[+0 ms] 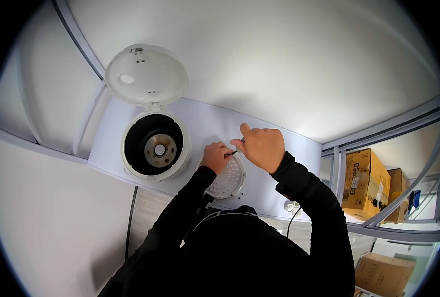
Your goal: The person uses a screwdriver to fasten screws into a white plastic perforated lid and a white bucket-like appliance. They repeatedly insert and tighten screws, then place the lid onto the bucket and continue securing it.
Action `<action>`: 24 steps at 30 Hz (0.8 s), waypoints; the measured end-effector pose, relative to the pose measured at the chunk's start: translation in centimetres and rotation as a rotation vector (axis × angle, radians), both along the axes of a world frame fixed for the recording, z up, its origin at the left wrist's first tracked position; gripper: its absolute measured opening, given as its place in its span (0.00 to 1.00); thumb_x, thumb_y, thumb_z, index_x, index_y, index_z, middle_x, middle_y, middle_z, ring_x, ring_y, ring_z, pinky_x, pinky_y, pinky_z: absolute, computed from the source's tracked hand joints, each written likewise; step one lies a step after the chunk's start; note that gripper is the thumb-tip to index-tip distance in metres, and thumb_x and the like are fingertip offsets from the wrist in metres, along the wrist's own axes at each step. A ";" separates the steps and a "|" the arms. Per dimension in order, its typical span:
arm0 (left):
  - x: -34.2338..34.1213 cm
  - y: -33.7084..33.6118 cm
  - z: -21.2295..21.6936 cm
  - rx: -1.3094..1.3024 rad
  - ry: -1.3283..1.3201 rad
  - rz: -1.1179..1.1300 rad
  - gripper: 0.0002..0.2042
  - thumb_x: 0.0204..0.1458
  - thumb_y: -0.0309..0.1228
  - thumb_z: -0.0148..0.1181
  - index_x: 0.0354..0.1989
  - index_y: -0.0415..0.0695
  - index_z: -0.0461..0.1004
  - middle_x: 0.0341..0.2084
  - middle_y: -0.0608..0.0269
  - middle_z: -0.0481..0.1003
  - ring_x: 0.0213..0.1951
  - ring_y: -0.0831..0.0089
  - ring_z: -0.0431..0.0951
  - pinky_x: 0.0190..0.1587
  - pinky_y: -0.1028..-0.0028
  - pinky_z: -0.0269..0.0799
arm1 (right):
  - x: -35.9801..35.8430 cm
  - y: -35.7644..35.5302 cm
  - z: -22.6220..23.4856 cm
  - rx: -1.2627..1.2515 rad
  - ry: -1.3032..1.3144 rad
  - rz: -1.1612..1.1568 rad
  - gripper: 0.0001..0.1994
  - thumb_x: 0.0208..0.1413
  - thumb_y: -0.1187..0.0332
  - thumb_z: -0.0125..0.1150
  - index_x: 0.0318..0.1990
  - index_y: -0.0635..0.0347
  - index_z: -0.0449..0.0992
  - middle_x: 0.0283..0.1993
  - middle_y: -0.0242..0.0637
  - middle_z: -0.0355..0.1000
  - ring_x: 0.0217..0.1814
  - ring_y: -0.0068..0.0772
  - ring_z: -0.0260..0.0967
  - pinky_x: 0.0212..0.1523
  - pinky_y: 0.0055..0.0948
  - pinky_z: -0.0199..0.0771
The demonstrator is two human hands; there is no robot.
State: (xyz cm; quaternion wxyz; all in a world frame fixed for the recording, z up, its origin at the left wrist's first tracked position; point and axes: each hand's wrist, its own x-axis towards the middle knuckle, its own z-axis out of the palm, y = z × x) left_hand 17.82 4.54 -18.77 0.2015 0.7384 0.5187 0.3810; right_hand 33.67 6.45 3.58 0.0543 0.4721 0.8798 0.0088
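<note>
At perforated disc point(228, 182) | right hand point(263, 148) grips tool point(233, 152) | left hand point(216, 157) at tip

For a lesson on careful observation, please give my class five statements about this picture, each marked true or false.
1. The lid of the rice cooker stands open. True.
2. The perforated disc sits inside the cooker. False: the perforated disc is on the table, right of the cooker.
3. A slim dark tool shows between the left hand and the right hand. True.
4. Both sleeves are white. False: the sleeves are black.
5. Cardboard boxes stand right of the table. True.
</note>
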 end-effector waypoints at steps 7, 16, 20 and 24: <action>0.1 -0.1 0.8 -0.033 -0.001 0.006 0.05 0.44 0.32 0.72 0.30 0.48 0.86 0.30 0.63 0.80 0.35 0.57 0.80 0.41 0.57 0.76 | 0.6 -0.1 -0.2 0.315 0.273 0.266 0.16 0.58 0.56 0.69 0.40 0.56 0.70 0.25 0.33 0.68 0.24 0.37 0.70 0.23 0.37 0.67; 0.0 -0.1 0.8 -0.054 0.033 0.005 0.06 0.45 0.33 0.72 0.32 0.49 0.87 0.31 0.62 0.81 0.36 0.56 0.80 0.42 0.57 0.75 | 0.3 -0.5 -0.1 0.245 0.201 0.197 0.14 0.56 0.58 0.68 0.37 0.55 0.71 0.24 0.33 0.68 0.23 0.37 0.71 0.25 0.37 0.67; 0.1 -0.1 0.9 -0.054 0.002 -0.002 0.07 0.45 0.33 0.72 0.33 0.48 0.87 0.31 0.63 0.81 0.36 0.56 0.80 0.42 0.57 0.75 | 0.5 0.0 -0.2 0.338 0.303 0.298 0.15 0.59 0.54 0.68 0.36 0.54 0.72 0.24 0.33 0.68 0.22 0.37 0.71 0.22 0.36 0.66; 0.0 0.0 0.7 -0.066 0.023 0.001 0.06 0.45 0.32 0.72 0.33 0.49 0.87 0.31 0.63 0.81 0.36 0.57 0.80 0.42 0.57 0.75 | 0.0 -0.2 0.1 0.200 0.075 0.118 0.16 0.57 0.55 0.69 0.39 0.54 0.72 0.29 0.35 0.68 0.27 0.39 0.71 0.26 0.37 0.68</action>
